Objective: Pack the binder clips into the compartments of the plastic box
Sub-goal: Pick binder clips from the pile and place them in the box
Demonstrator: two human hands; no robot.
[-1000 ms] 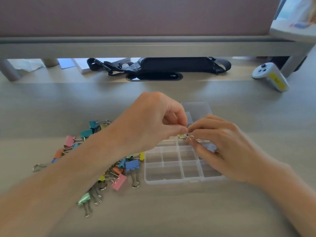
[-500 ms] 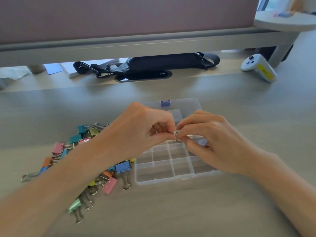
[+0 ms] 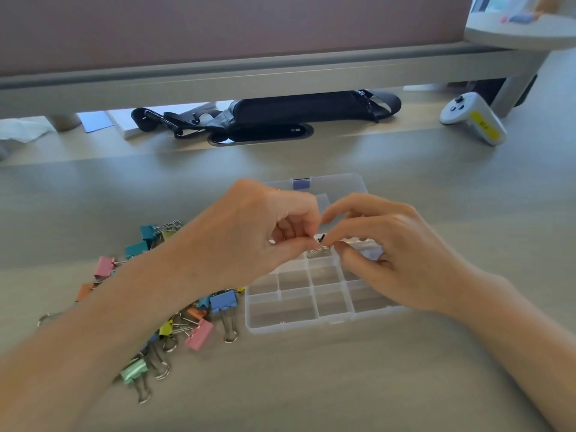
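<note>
A clear plastic box with several compartments lies open on the desk, its lid folded back behind it. Both hands meet above the box's middle. My left hand and my right hand each pinch one small binder clip between thumb and fingertips; its wire handles show, its body is mostly hidden. A pile of coloured binder clips lies left of the box, partly under my left forearm. The near compartments look empty.
At the back, under a raised shelf, lie a black strap bag, papers and a cable slot. A white controller with a yellow label rests at the far right.
The view has shifted, so box and clips sit a little lower and further left. Both hands stay together on the small clip above the box, and the lid's blue latch has come into sight.
</note>
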